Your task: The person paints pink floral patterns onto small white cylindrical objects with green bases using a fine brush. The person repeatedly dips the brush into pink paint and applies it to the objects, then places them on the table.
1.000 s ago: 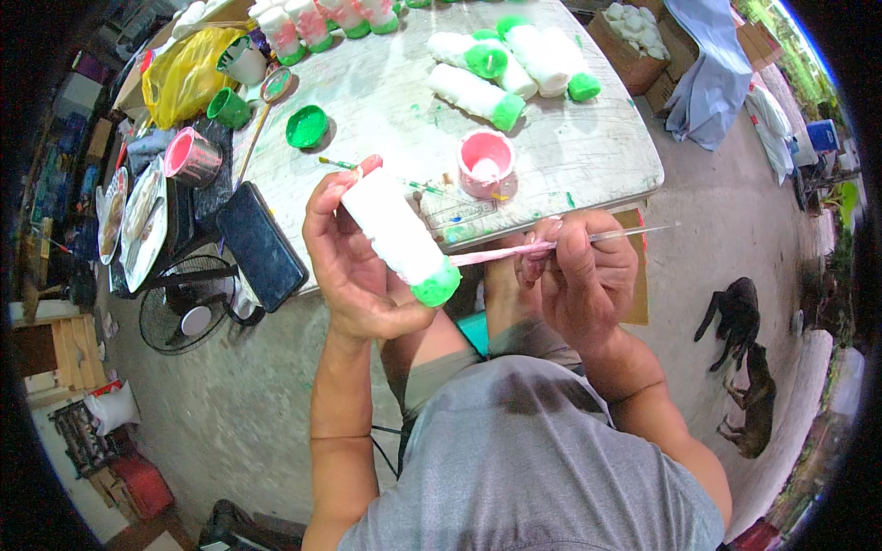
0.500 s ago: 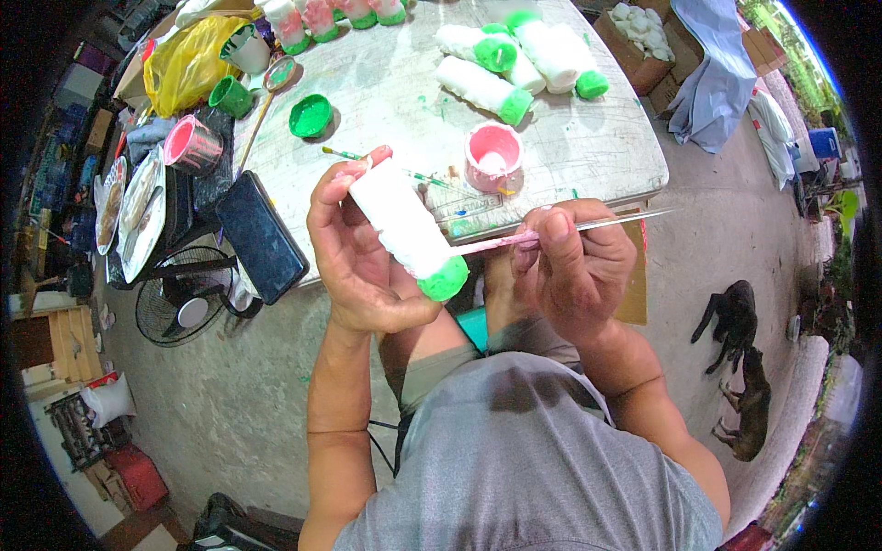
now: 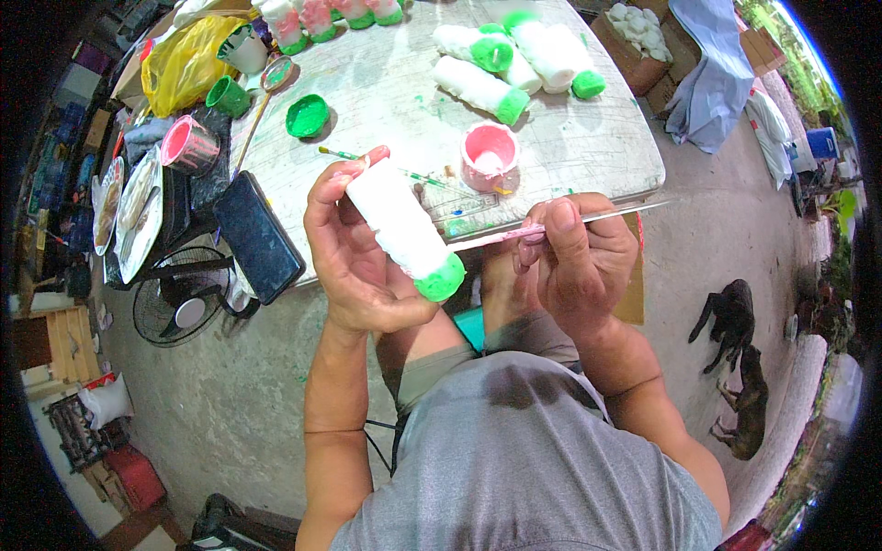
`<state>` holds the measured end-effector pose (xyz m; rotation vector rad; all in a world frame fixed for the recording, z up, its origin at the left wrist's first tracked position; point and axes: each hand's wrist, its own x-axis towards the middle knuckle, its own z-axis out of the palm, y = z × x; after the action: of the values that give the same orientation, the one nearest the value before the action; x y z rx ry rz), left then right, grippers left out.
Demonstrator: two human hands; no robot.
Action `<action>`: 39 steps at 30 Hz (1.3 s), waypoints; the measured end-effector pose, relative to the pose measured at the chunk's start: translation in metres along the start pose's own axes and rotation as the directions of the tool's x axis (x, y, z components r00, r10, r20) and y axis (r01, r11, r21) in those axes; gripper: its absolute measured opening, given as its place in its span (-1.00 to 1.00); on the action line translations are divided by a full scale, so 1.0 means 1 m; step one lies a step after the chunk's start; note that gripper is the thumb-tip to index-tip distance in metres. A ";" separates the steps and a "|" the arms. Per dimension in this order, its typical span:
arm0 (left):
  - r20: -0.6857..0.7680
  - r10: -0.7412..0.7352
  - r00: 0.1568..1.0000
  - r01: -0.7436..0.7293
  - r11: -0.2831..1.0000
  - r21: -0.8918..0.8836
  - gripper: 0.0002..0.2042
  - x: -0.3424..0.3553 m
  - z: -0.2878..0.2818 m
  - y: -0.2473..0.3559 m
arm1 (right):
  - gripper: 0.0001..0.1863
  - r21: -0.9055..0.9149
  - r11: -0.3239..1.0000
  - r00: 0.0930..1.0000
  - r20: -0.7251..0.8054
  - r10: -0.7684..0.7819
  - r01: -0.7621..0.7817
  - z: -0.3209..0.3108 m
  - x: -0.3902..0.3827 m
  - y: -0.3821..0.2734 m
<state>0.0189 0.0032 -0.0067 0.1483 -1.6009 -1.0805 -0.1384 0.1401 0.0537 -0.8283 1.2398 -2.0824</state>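
My left hand [image 3: 354, 257] grips a white, rough-sided cylinder [image 3: 397, 220] with a green end, held tilted by its two ends between thumb and fingers. In my right hand [image 3: 583, 253] is a thin paintbrush [image 3: 491, 240], pinched between thumb and fingers. Its pink-stained tip end meets the cylinder's side just above the green part. On the table beyond my hands stands a small tub of pink paint [image 3: 490, 156]. Another thin brush [image 3: 340, 153] lies on the tabletop behind my left hand, partly hidden by it.
Several white cylinders with green ends [image 3: 478, 87] lie on the white table [image 3: 386, 101]; pink-painted ones [image 3: 317, 18] stand at its far edge. Left are a green paint lid [image 3: 308, 116], a pink can [image 3: 190, 145], a phone [image 3: 259, 237] and a fan [image 3: 184, 294]. Two dogs [image 3: 732, 317] lie at right.
My right hand has shifted very slightly to the right with the brush. The left hand keeps the cylinder almost in the same place; the whole view has moved a little.
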 end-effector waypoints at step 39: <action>0.004 0.013 1.000 -0.013 1.000 -0.007 0.22 0.000 0.000 0.003 | -0.89 -0.084 0.921 0.904 0.244 -0.352 0.381 -0.009 -0.004 0.012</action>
<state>0.0202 0.0051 -0.0047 0.1314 -1.5994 -1.0767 -0.1411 0.1429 0.0382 -1.4116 1.1725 -2.1299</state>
